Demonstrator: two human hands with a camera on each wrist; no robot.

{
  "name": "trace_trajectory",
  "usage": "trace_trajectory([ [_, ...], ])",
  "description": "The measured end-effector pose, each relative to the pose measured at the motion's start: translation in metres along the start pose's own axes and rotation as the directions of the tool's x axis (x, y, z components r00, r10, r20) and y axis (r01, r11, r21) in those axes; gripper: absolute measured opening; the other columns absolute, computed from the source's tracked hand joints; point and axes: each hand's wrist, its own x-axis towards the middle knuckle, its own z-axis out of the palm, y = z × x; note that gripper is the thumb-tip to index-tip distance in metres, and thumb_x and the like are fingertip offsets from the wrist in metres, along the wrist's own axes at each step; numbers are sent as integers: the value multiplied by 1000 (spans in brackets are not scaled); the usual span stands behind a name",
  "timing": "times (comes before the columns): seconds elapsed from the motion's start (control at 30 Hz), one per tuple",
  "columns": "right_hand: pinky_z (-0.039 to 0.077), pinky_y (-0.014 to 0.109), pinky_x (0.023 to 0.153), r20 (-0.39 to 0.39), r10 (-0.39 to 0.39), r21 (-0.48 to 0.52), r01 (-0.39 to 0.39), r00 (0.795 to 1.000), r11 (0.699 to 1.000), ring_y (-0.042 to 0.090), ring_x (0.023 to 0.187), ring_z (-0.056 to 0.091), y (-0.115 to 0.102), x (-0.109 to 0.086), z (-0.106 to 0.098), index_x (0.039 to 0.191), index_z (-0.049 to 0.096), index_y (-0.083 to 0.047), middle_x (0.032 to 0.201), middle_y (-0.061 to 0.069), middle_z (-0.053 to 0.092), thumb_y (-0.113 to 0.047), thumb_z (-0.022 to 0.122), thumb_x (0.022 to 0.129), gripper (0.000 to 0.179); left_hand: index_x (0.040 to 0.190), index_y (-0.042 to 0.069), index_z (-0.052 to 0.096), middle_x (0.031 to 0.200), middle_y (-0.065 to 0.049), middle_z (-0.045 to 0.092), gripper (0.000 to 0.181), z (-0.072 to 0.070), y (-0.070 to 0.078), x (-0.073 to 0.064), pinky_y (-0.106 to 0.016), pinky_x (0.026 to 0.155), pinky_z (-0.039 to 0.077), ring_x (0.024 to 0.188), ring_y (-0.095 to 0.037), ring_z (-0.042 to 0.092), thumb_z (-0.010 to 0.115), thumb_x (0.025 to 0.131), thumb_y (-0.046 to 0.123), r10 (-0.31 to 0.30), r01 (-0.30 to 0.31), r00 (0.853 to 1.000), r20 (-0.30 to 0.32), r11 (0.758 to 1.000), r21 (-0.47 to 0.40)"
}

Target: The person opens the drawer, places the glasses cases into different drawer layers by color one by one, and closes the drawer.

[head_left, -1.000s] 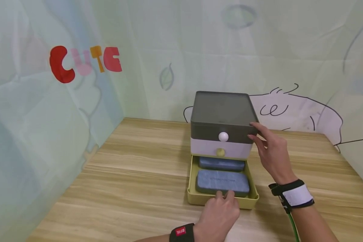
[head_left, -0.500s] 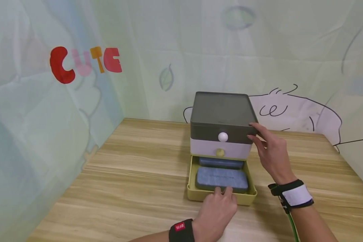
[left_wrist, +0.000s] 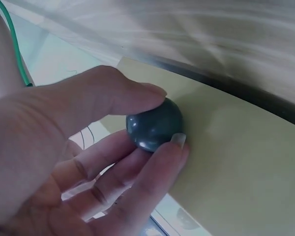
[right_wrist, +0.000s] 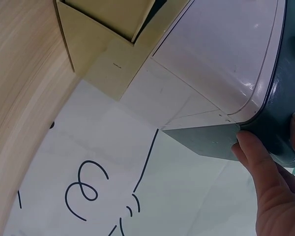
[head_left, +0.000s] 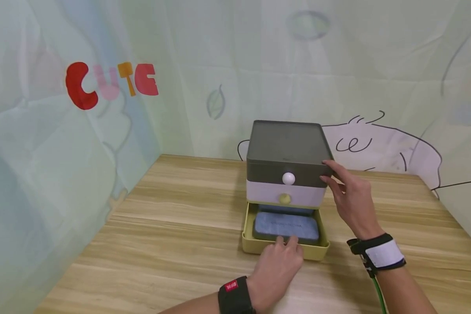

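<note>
A small desktop drawer unit [head_left: 288, 141] has a dark grey top tier, a white middle tier and a yellow bottom drawer [head_left: 255, 247], which is pulled part way out. Inside that drawer lie a blue hard case [head_left: 285, 224] and, behind it, a second blue case [head_left: 284, 209], partly hidden. My left hand [head_left: 276, 272] is at the drawer's front, where thumb and fingers pinch a round dark knob [left_wrist: 155, 125]. With my right hand [head_left: 355, 200] I hold the grey tier's front right corner; finger and thumb lie on either side of it in the right wrist view.
The unit stands on a wood-grain table [head_left: 180, 226], bare to its left and right. A printed cloth backdrop [head_left: 204, 52] rises behind and along the left side. From the right wristband [head_left: 377, 253] runs a green cable [head_left: 379, 292].
The yellow drawer has slid inward, away from me, with my left hand following on its knob. More of the rear case is now covered. My right hand stays at the corner.
</note>
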Motion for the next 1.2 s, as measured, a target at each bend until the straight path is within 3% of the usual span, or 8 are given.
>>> trace_trajectory([
  [0.2, 60, 46, 74, -1, 7, 13, -7, 1000, 1000, 41, 109, 72, -1, 0, 1, 133, 65, -9, 117, 19, 74, 1, 71, 90, 44, 96, 22, 73, 100, 6, 66, 19, 5, -4, 4, -20, 51, 51, 74, -9, 64, 80, 79, 16, 8, -7, 1000, 7, 1000, -15],
  [0.5, 59, 46, 74, 2, 6, 18, -6, 1000, 1000, 41, 109, 72, -2, 0, 0, 133, 65, -8, 116, 18, 75, 0, 71, 91, 43, 95, 22, 73, 99, 5, 65, 24, 13, -10, 12, -21, 51, 52, 76, -11, 65, 81, 75, 13, 11, -11, 1000, -10, 1000, -11],
  [0.7, 59, 46, 74, 4, 8, 16, -8, 1000, 1000, 41, 109, 72, -1, 0, 0, 133, 65, -8, 116, 18, 75, -1, 71, 90, 44, 99, 21, 73, 101, 5, 65, 24, 16, -13, 16, -21, 52, 52, 77, -11, 66, 81, 78, 13, 10, -9, 1000, 13, 1000, -8],
  [1.2, 60, 48, 75, 20, 21, 0, -21, 1000, 1000, 42, 111, 71, -2, 0, 0, 135, 64, -9, 119, 19, 74, 0, 71, 90, 46, 102, 19, 74, 105, 3, 67, 21, 25, -18, 20, -22, 55, 54, 79, -12, 67, 77, 83, 9, -4, 3, 1000, -31, 1000, -26],
])
